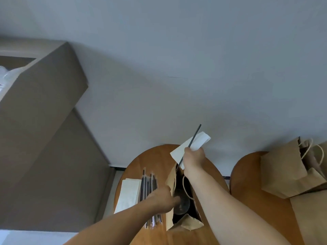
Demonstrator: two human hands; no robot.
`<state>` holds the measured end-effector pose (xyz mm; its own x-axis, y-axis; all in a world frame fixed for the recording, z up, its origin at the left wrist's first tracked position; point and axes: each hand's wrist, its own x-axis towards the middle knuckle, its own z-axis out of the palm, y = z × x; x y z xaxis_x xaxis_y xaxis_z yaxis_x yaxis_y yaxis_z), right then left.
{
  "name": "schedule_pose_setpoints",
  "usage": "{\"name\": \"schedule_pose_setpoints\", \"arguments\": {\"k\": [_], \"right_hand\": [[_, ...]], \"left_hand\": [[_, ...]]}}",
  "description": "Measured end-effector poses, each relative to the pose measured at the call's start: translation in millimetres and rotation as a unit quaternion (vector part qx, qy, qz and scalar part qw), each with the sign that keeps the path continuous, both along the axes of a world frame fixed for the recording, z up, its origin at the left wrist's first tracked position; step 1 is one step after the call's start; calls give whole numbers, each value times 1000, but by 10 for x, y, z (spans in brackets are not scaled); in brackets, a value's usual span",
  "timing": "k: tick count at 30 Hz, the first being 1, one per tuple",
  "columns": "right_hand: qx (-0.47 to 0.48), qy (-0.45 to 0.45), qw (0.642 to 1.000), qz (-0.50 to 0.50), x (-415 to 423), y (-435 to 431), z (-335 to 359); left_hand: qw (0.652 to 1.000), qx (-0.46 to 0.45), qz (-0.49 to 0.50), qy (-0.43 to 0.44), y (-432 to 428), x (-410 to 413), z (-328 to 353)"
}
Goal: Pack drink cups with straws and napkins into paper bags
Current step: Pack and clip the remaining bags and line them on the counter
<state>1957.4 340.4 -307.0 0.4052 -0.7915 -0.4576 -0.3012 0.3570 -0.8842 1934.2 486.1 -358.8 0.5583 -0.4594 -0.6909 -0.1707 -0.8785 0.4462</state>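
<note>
An open brown paper bag (170,177) stands on a round wooden table (152,160). Inside it I see the clear lid of a drink cup (182,204). My left hand (162,198) grips the bag's left rim and holds it open. My right hand (193,158) is raised over the bag's far end, holding a black straw (195,134) and a white napkin (198,141) together. The straw's lower end points down into the bag's mouth.
Several wrapped straws (147,183) and a stack of white napkins (130,191) lie on the table left of the bag. More paper bags (283,170) lie on a second wooden table (247,174) at the right. Brown cabinets (44,121) fill the left.
</note>
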Motion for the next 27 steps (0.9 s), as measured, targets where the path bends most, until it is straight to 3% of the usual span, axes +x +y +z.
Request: {"name": "schedule_pose_setpoints", "arguments": {"k": [2,7,10,12,15,18,23,27], "right_hand": [[5,36,999,1,-108,17,-85],[12,96,995,20,-426,-153,-105],[-55,126,988,63,-585,-219,-35],[-154,174,957,173,-703,-165,-32],[-266,217,877,336,-862,32,-149],[-300,236,843,379,-972,241,-340],[-190,312,816,449,-1031,328,-693],[-118,305,812,484,-941,224,-856]], "left_hand": [[999,-27,32,4,-2,1,-12],[986,-52,114,107,75,-12,29],[979,-62,152,118,76,-33,71],[976,-67,167,120,70,-38,96],[975,-77,169,120,62,-46,155],[972,-82,181,126,72,-48,168],[969,-100,175,142,99,-103,129],[968,-102,177,145,147,-140,78]]}}
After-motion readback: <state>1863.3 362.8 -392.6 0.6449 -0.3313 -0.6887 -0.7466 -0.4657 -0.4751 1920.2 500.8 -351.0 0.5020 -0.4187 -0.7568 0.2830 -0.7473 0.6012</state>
